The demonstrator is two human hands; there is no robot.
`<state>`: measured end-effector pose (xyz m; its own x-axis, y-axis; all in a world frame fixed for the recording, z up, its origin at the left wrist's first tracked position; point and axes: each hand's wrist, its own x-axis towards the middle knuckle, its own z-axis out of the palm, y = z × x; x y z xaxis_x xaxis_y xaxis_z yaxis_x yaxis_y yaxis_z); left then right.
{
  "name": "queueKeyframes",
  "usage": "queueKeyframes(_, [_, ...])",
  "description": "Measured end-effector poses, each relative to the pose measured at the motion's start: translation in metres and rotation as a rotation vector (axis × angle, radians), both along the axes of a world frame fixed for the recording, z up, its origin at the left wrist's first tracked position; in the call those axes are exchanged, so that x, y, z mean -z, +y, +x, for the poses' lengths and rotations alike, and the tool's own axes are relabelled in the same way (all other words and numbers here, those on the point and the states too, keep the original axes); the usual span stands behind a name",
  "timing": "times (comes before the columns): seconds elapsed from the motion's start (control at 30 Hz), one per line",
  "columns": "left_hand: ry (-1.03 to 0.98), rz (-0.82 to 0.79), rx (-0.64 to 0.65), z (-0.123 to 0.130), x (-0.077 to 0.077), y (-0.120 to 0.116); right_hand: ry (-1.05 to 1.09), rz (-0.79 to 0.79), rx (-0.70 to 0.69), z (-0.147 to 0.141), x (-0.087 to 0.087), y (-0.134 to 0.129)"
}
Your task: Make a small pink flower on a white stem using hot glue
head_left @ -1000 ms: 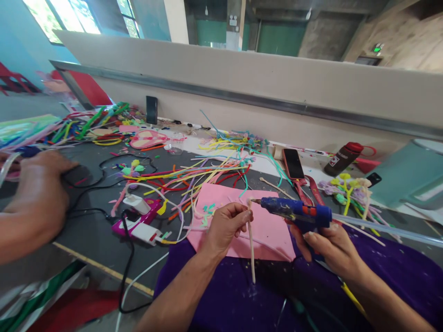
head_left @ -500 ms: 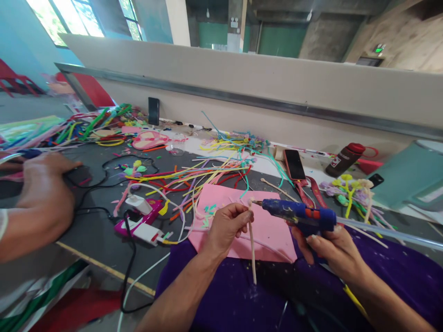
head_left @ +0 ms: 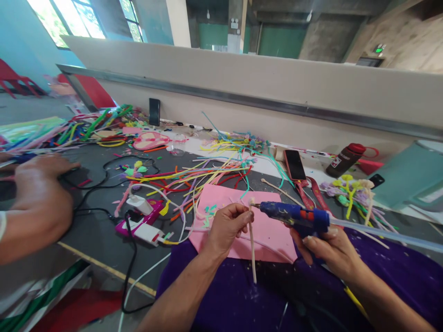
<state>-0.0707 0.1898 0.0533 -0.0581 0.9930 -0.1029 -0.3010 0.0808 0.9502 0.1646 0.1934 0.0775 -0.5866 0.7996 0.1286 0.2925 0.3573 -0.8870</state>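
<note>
Glue gun [head_left: 294, 216], gripped by right hand [head_left: 327, 246], has dipped slightly while left hand [head_left: 224, 228] pinches cream stem [head_left: 253, 251].

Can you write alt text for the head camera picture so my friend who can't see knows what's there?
A left hand pinches a cream fuzzy stem while a right hand holds a blue glue gun at its top, above pink paper.

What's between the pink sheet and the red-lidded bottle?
Not bare: the head view shows a cream fuzzy stem and a red lanyard between the pink sheet and the red-lidded bottle.
</note>
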Motion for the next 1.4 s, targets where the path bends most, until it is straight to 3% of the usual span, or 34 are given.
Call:
queueKeyframes(0.77, [-0.002, 0.009, 0.006, -0.002, 0.000, -0.001, -0.030, -0.043, -0.016, 0.000, -0.001, 0.001])
queueKeyframes(1.0, [-0.002, 0.006, 0.017, -0.001, 0.000, -0.001, 0.051, -0.024, -0.010, -0.002, 0.000, 0.000])
queueKeyframes(1.13, [-0.001, 0.008, 0.006, -0.002, 0.000, 0.000, 0.135, -0.098, -0.016, -0.005, -0.007, 0.002])
queueKeyframes(1.27, [-0.001, -0.006, -0.033, -0.006, -0.002, 0.003, 0.200, -0.244, 0.064, -0.007, -0.014, 0.011])
queueKeyframes(1.4, [-0.002, -0.014, -0.097, -0.010, -0.003, 0.007, 0.208, -0.414, 0.203, -0.006, -0.003, 0.033])
